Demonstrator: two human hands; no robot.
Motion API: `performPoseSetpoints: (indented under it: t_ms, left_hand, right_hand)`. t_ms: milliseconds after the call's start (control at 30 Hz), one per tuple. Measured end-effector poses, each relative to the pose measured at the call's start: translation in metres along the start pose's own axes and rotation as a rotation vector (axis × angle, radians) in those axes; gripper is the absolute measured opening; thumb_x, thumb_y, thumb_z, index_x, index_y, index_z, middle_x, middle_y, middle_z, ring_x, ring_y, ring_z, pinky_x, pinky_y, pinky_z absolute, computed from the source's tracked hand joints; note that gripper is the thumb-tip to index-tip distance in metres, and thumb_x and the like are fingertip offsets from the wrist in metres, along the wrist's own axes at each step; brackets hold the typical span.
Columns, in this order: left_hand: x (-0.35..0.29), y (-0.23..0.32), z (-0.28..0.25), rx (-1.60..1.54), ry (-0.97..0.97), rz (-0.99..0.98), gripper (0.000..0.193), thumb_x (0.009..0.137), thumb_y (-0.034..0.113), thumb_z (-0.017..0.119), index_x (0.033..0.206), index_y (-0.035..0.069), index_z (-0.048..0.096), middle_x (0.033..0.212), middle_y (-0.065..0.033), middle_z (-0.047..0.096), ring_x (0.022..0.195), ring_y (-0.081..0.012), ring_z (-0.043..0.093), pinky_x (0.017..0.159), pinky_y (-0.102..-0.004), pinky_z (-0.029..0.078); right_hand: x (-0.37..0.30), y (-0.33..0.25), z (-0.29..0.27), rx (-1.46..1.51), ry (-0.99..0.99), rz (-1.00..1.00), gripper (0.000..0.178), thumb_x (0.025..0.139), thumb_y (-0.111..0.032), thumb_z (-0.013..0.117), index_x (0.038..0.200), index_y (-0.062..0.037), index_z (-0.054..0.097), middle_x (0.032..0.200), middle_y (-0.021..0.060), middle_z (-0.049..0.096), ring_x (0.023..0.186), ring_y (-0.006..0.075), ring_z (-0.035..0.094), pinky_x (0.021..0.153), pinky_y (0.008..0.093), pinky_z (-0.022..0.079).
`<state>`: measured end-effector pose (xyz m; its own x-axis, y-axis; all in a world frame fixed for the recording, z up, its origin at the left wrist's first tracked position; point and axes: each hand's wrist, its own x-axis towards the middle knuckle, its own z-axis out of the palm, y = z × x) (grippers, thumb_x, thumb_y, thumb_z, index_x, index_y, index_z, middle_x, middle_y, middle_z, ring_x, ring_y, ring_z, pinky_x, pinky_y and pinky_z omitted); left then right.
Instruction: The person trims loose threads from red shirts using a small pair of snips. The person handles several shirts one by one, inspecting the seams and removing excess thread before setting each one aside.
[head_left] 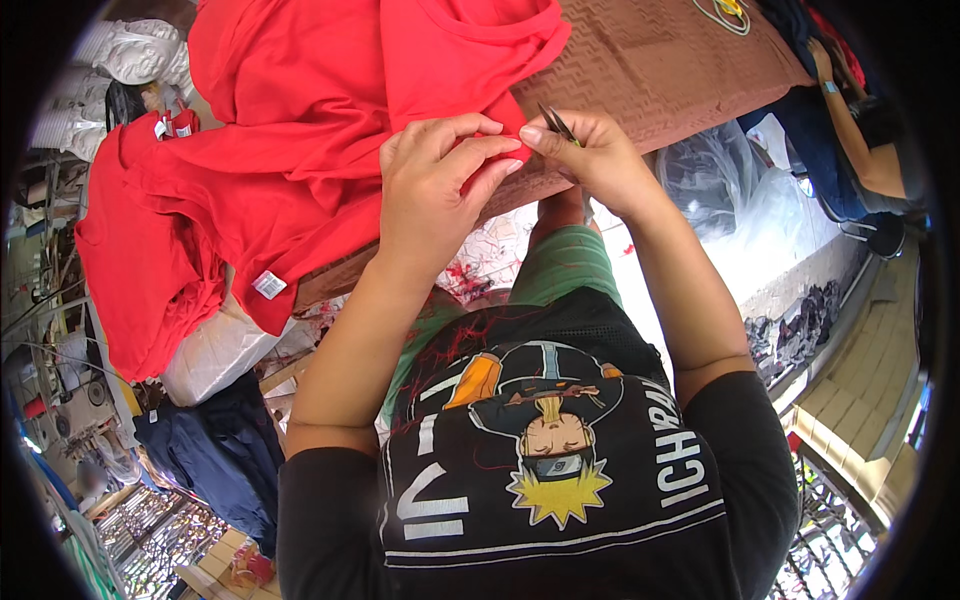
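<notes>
Red fabric garments [290, 90] lie heaped and wrinkled over a table covered in brown patterned cloth [660, 70]. At the table's near edge, my left hand [425, 185] pinches an edge of the red garment between thumb and fingers. Close beside it, my right hand [605, 165] is closed around a small pair of thread snips [556, 122], whose dark blades point up and away. My right thumb tip almost meets the pinched fabric; whether it touches cannot be made out. A white label [268, 285] shows on a red piece hanging at the left.
Clear plastic sheeting [720, 180] lies at the right, below the table. Another person's arm [858, 140] reaches in at far right. Dark blue cloth [225, 450] hangs at lower left, near a white wrapped bundle [215, 350]. A yellow item with cord [732, 8] rests on the table.
</notes>
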<state>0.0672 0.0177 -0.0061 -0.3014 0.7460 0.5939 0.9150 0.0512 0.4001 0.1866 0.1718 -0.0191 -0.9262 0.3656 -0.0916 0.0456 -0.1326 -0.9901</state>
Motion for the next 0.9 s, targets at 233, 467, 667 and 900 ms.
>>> performPoseSetpoints:
  t_ms: [233, 467, 667, 900]
  left_hand:
    - [0.003, 0.002, 0.002, -0.162, -0.003, -0.175, 0.012, 0.081, 0.009, 0.072, 0.09, 0.002, 0.069, 0.091, -0.0073, 0.069, 0.082, -0.0195, 0.065, 0.075, -0.0291, 0.05]
    - [-0.002, 0.007, 0.001, -0.362, -0.003, -0.43, 0.013, 0.086, 0.013, 0.068, 0.092, 0.001, 0.066, 0.083, -0.0139, 0.068, 0.072, -0.0233, 0.068, 0.065, -0.0309, 0.051]
    - [0.0, 0.013, -0.005, -0.362, -0.017, -0.472, 0.014, 0.086, 0.013, 0.067, 0.093, 0.001, 0.067, 0.083, -0.0138, 0.069, 0.073, -0.0214, 0.068, 0.066, -0.0298, 0.051]
    - [-0.004, 0.014, -0.016, -0.464, -0.129, -0.26, 0.017, 0.088, 0.016, 0.064, 0.093, 0.0, 0.069, 0.09, -0.0084, 0.069, 0.083, -0.0158, 0.063, 0.079, -0.0275, 0.048]
  right_hand:
    - [0.0, 0.002, -0.004, -0.079, 0.045, 0.027, 0.022, 0.091, -0.024, 0.066, 0.092, -0.0023, 0.067, 0.066, -0.0057, 0.052, 0.061, 0.0032, 0.044, 0.054, 0.0207, 0.035]
    - [-0.021, -0.009, 0.013, -0.743, 0.414, -0.41, 0.028, 0.086, -0.024, 0.068, 0.102, -0.0018, 0.06, 0.092, 0.0147, 0.062, 0.084, 0.0244, 0.066, 0.067, 0.033, 0.051]
    - [-0.046, -0.02, 0.023, -0.88, 0.271, -0.47, 0.02, 0.082, -0.016, 0.068, 0.097, -0.0069, 0.06, 0.095, 0.0076, 0.059, 0.078, 0.0287, 0.064, 0.064, 0.0399, 0.051]
    - [-0.047, -0.021, 0.027, -1.015, 0.3, -0.48, 0.017, 0.082, -0.015, 0.067, 0.094, -0.0072, 0.061, 0.093, 0.008, 0.059, 0.077, 0.0315, 0.062, 0.063, 0.0411, 0.05]
